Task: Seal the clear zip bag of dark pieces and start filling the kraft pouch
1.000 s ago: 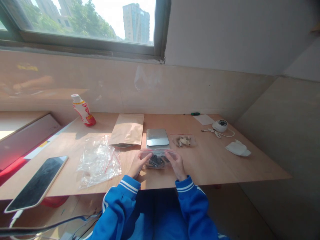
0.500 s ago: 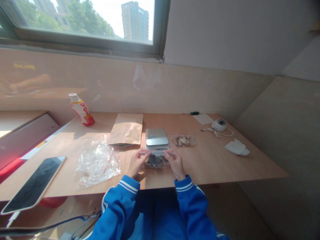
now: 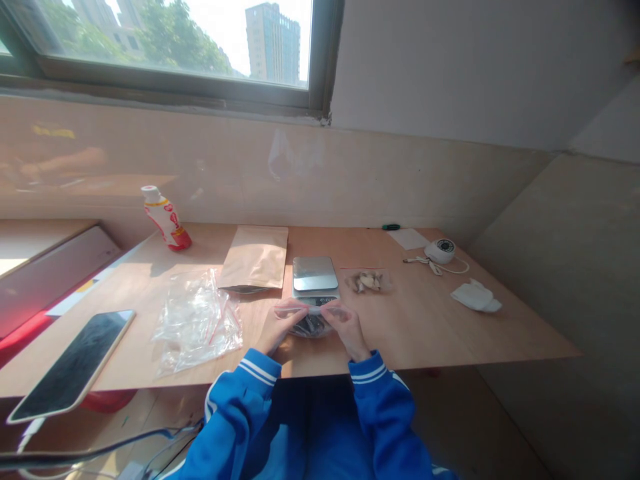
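Observation:
A clear zip bag [image 3: 311,327] with dark pieces inside sits near the table's front edge, and both hands pinch its top strip. My left hand [image 3: 279,325] is closed on the left part of the strip, thumb pointing inward. On the right part, my right hand [image 3: 346,323] grips the same edge, its thumb close to the left one. What the dark pieces are I cannot make out. Just behind the bag stands a digital scale [image 3: 315,275] with a bare steel plate; its display is partly visible above my fingers.
Right of the scale lies a clear bag of pale pieces [image 3: 369,281]. Clear empty bags [image 3: 197,323], a brown paper pouch [image 3: 255,259], a phone [image 3: 75,367] and a bottle [image 3: 167,220] occupy the left. A white camera [image 3: 440,251] and crumpled tissue [image 3: 476,295] are at right.
My hands have drawn closer together along the bag's top strip, thumbs nearly meeting. More of the scale's display now shows. The view has shifted slightly.

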The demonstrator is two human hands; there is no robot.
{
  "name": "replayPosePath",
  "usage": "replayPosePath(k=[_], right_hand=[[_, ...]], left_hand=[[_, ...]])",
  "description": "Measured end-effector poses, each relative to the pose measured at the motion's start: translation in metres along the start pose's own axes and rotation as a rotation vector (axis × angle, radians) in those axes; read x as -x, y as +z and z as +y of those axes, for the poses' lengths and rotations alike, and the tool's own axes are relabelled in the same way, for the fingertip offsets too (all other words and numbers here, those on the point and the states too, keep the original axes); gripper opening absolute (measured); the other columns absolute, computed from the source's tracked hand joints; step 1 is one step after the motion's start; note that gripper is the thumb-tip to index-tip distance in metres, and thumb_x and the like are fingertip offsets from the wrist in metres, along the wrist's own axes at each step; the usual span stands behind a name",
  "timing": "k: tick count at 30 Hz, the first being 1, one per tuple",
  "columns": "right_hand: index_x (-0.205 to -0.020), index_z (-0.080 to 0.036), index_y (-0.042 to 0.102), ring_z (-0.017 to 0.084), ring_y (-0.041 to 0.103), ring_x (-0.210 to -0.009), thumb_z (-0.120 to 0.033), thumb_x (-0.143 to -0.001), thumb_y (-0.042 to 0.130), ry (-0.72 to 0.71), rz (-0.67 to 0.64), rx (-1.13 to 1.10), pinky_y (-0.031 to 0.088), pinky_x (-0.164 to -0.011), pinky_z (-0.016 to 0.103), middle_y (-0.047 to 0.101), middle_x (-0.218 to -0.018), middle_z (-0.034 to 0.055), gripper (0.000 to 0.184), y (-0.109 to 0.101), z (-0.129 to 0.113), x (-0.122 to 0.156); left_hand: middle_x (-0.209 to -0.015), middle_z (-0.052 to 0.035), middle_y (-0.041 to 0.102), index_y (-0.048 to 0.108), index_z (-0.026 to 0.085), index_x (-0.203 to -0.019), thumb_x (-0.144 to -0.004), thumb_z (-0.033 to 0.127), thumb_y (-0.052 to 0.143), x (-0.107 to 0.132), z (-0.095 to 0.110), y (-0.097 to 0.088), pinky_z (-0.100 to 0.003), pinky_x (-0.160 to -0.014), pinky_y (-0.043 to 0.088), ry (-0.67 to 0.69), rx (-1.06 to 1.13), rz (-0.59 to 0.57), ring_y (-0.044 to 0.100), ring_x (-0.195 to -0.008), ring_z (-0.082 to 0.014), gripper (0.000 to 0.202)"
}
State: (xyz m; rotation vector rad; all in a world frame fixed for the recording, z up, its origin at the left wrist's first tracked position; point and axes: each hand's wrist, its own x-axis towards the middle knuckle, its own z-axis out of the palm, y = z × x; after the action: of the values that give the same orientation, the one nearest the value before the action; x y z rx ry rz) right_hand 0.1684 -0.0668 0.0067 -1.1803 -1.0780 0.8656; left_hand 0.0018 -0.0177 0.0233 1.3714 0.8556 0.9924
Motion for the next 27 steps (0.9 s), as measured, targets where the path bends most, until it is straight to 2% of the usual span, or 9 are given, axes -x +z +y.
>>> replayPosePath(k=[5,9,12,17,21,27], right_hand=[[-0.072,-0.019,0.067,0.015,0.060,-0.067,-0.036,-0.073,0.069,-0.043,0.042,0.006,0.051,-0.063,0.026,0.063,-0.069,-0.0001,0.017,0.0061,-0.0009,0.0009],[-0.069,-0.018,0.065,0.014,0.059,-0.066,-0.036,-0.073,0.070,-0.012,0.077,-0.035,0.050,-0.062,0.025,0.060,-0.068,-0.0009,0.019,0.0089,-0.0046,0.0026],[-0.069,-0.018,0.065,0.014,0.059,-0.066,-0.038,-0.072,0.070,-0.002,0.070,-0.043,0.050,-0.064,0.026,0.061,-0.068,-0.0008,0.021,0.0097,-0.0059,0.0030],[-0.078,-0.018,0.070,0.017,0.062,-0.075,-0.039,-0.073,0.070,-0.002,0.059,-0.020,0.052,-0.069,0.028,0.067,-0.079,0.0028,0.022,0.0098,-0.0057,0.0027],[-0.090,-0.018,0.069,0.018,0.064,-0.077,-0.042,-0.073,0.070,0.051,0.063,-0.050,0.053,-0.070,0.030,0.070,-0.084,0.0046,0.029,0.0100,-0.0030,0.0028],[-0.078,-0.016,0.067,0.017,0.063,-0.071,-0.042,-0.070,0.072,0.038,0.128,-0.041,0.053,-0.065,0.028,0.068,-0.074,0.0027,0.027,0.0110,0.0002,0.0030]], left_hand=[[-0.081,-0.0053,0.070,0.072,0.018,-0.078,-0.071,0.037,0.071,0.0005,-0.0038,-0.0006,-0.028,-0.077,0.050,-0.001,0.004,0.063,0.064,-0.083,-0.0200,0.021],[-0.074,-0.0040,0.068,0.072,0.018,-0.074,-0.071,0.037,0.072,0.0008,-0.0062,-0.0024,-0.026,-0.070,0.049,0.028,0.024,0.077,0.063,-0.077,-0.0177,0.019],[-0.074,-0.0041,0.068,0.072,0.018,-0.074,-0.070,0.037,0.072,0.0008,-0.0057,-0.0029,-0.026,-0.071,0.049,0.025,0.008,0.086,0.063,-0.076,-0.0180,0.020],[-0.085,-0.0078,0.071,0.073,0.016,-0.083,-0.070,0.039,0.073,0.0016,-0.0026,-0.0010,-0.031,-0.078,0.051,-0.015,0.024,0.080,0.065,-0.086,-0.0221,0.026],[-0.084,-0.0093,0.072,0.072,0.014,-0.083,-0.068,0.040,0.074,0.0019,-0.0033,0.0000,-0.032,-0.078,0.052,-0.057,0.065,0.098,0.066,-0.085,-0.0233,0.030],[-0.081,-0.0084,0.071,0.072,0.014,-0.081,-0.068,0.041,0.073,0.0008,-0.0080,-0.0013,-0.030,-0.076,0.051,-0.052,0.059,0.097,0.066,-0.082,-0.0216,0.029]])
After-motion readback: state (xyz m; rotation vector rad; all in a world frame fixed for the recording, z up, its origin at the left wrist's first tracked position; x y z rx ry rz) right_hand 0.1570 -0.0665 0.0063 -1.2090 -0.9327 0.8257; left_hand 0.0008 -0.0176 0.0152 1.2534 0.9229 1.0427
